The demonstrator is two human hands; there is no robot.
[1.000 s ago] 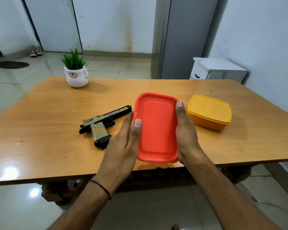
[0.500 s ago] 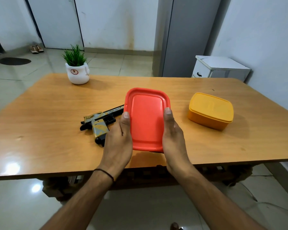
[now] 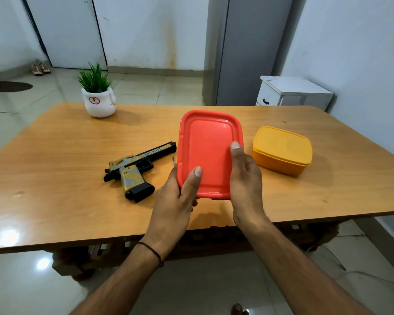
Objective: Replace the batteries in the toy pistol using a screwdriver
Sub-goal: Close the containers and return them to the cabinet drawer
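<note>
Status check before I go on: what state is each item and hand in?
Red box, lid side up, held tilted in both hands.
Left hand, grips the red box's left edge.
Right hand, grips its right edge.
Yellow box, lid on, resting on the table.
Toy pistol, lying on its side, untouched.
Plant pot, upright.

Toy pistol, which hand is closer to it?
Left. The left hand grips the red box beside the pistol; the right hand holds the box's far side.

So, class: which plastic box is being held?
The red box, gripped by the left hand and right hand; the yellow box sits alone, untouched.
</note>
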